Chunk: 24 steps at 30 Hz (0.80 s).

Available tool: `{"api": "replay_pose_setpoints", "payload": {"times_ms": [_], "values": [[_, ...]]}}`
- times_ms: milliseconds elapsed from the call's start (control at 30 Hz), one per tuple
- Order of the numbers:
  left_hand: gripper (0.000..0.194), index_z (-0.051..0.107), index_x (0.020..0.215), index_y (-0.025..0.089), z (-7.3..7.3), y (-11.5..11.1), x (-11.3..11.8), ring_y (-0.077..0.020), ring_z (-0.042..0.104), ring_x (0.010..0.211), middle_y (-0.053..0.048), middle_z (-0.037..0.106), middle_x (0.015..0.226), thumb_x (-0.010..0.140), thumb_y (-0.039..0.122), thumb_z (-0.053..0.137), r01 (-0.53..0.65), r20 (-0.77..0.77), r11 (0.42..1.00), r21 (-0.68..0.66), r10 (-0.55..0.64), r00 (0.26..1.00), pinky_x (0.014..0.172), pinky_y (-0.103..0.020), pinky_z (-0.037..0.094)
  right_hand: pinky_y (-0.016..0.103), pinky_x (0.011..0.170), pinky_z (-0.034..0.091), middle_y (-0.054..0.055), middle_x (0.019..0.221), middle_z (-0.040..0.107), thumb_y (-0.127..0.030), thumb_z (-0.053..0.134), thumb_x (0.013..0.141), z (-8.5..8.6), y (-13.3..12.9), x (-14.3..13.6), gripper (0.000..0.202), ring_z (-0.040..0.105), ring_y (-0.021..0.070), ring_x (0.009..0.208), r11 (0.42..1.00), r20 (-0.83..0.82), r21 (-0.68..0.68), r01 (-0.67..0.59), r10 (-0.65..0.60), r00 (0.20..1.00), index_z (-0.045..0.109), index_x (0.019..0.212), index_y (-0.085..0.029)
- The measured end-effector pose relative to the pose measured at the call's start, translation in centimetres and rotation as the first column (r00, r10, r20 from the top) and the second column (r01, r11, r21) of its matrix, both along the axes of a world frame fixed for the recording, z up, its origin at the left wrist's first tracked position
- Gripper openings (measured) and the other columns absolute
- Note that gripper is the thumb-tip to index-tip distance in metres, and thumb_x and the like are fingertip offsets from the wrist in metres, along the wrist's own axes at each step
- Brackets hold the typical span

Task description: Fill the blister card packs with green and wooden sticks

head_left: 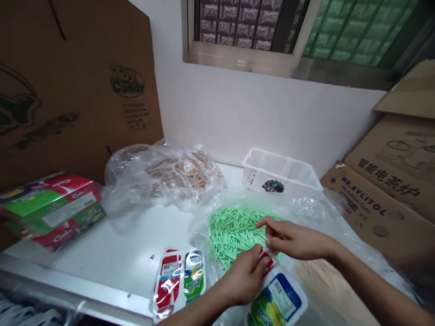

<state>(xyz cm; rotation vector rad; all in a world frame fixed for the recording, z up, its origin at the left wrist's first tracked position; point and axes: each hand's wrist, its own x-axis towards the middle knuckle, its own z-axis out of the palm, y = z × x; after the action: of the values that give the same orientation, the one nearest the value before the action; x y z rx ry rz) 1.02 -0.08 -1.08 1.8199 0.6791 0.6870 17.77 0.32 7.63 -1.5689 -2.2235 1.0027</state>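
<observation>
My left hand (246,276) is closed around the upper end of a plastic candy pack (276,304), which has a red label under my fingers and a green-and-blue Sprite label below them. Just above that end, my right hand (295,237) hovers with its fingers bent and apart; nothing shows between them. Beneath it lies a heap of thin green sticks (229,232) in a spread-out clear plastic bag (313,207). Two-part candy packs (177,282) with red and Sprite labels lie on the white table (135,253), left of my left hand.
A clear bag of brownish sticks (185,176) lies at the back, beside a translucent plastic bin (281,170). Wrapped red-and-green display boxes (61,208) sit at left before a tall carton (73,83). Stacked cardboard boxes (395,184) border the right side.
</observation>
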Motion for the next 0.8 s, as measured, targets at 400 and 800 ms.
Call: {"api": "replay_pose_setpoints", "payload": {"times_ms": [400,800], "values": [[0.027,0.059,0.089,0.017,-1.4,-0.3,-1.4,-0.0173,0.053,0.074,-0.004,0.060,0.081,0.087,0.039,0.044,-0.095,0.234,0.941,-0.325,0.177,0.956,0.070,-0.027,0.040,0.026,0.062,0.043,0.002,0.076,0.064,-0.047,0.054,0.080,-5.1,-2.3,-2.0,0.034,0.057,0.0162,0.069,0.916,-0.461,-0.154,0.371,-0.399,0.793,0.067,0.087,-0.016],[0.030,0.056,0.085,0.016,-2.9,-1.9,-2.1,-0.0142,0.049,0.070,-0.001,0.055,0.075,0.087,0.043,0.044,-0.142,0.229,0.907,-0.396,0.247,0.942,0.067,-0.025,0.038,0.022,0.058,0.041,0.000,0.069,0.063,-0.043,0.055,0.080,-6.2,-4.6,-4.2,0.028,0.055,0.0153,0.066,0.854,-0.469,-0.122,0.506,-0.499,0.729,0.065,0.077,-0.018]]}}
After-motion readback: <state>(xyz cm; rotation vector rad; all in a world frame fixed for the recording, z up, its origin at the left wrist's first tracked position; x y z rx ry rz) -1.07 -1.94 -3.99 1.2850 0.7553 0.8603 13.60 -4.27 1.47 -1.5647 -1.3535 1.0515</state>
